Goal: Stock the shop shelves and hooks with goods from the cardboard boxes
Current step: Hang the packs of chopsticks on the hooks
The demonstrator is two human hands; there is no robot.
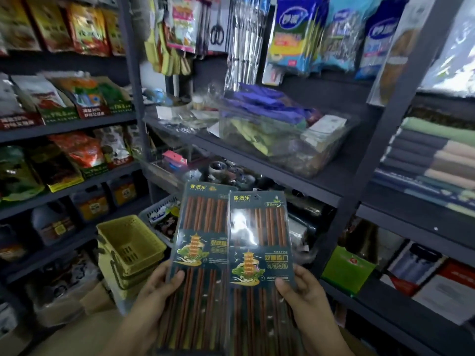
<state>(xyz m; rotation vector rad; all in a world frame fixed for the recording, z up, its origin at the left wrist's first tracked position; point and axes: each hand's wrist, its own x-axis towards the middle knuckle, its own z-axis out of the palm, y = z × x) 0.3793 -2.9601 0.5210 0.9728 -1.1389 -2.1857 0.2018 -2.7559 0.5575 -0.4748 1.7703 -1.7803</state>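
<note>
I hold two flat dark-green packs of brown chopsticks upright in front of me. My left hand (156, 291) grips the left chopstick pack (203, 242) by its lower left edge, thumb on the front. My right hand (305, 296) grips the right chopstick pack (259, 242), which overlaps the left one, thumb across its lower right side. Above, goods hang from hooks: scissors (217, 29), silvery packs (244, 42) and blue sponge packs (295, 34). A cardboard box surface (84, 327) shows at the bottom left.
Dark metal shelves (257, 155) surround me. Snack bags (77, 98) fill the left racks. A clear bin (288, 140) of cloths sits on the middle shelf. Stacked yellow baskets (131, 245) stand on the floor. Folded towels (434, 155) lie at right.
</note>
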